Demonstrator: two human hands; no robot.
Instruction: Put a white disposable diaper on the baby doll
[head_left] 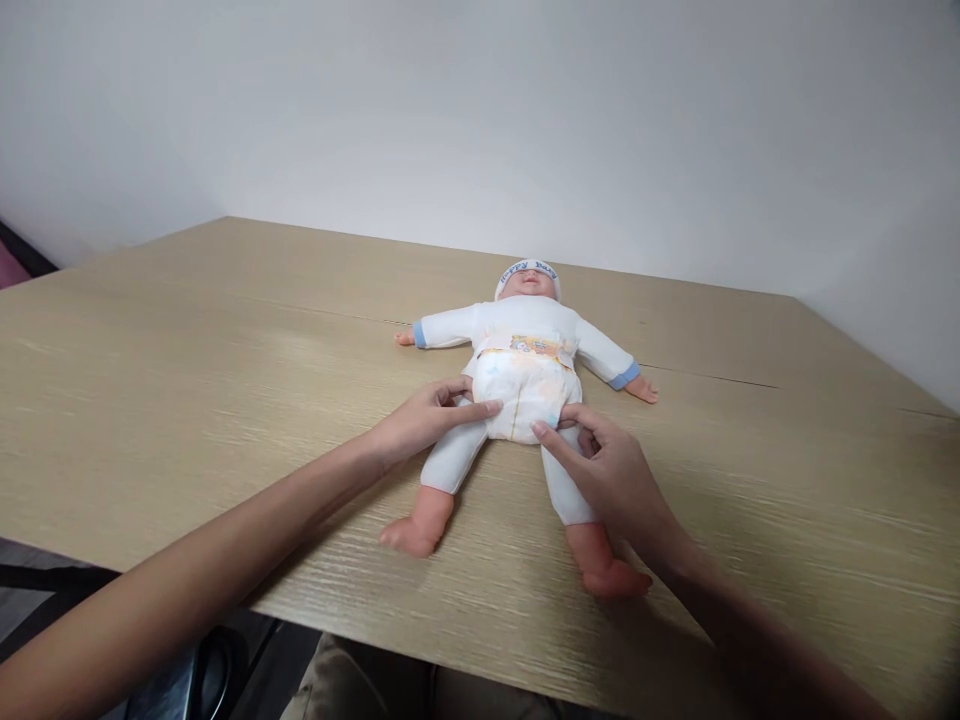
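A baby doll [529, 320] in white clothes with blue cuffs lies on its back, head away from me, arms and legs spread. Around its hips sits a white diaper [517, 390] with a printed orange waistband across the belly. My left hand [435, 415] pinches the diaper's leg edge on the left side, thumb on top and fingers tucked at the edge. On the other side, my right hand [600, 455] grips the opposite leg edge between thumb and fingers. Both hands rest close to the doll's thighs.
The doll lies on a light wooden table [225, 400] with a seam running across it. A pale wall [480, 120] stands behind the table. Below the front edge are my trousers [360, 680] and a dark, shiny object [202, 670]. Something pink and black shows at far left.
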